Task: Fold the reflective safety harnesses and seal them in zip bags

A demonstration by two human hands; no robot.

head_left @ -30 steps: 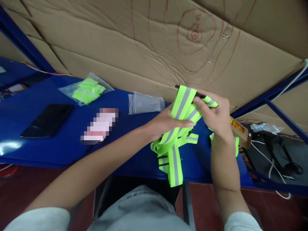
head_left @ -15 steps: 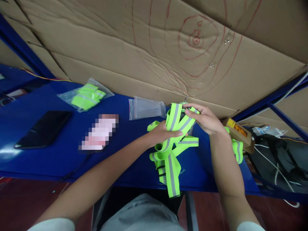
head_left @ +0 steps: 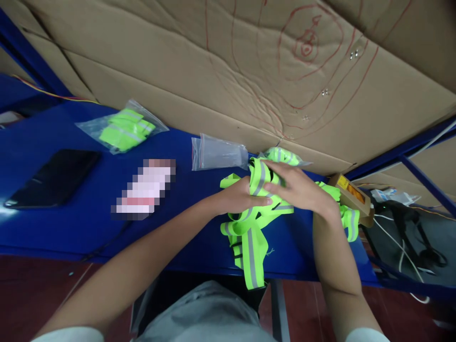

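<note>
A bundle of bright yellow-green cloth straps with grey stripes is over the blue tabletop. The left hand has its fingers curled tight round it. The right hand touches the top, but I cannot tell if its fingers grip. One clear plastic bag with green cloth inside lies at the left, a second clear bag behind the hands. One brown cardboard box sits at the right.

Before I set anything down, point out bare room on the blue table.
Bare blue table shows between the pixelated item, clear bags and left hand, and between the green straps and right forearm. Crowded: around the right hand and forearm, with those straps, a filled bag and a cardboard box close by.
</note>
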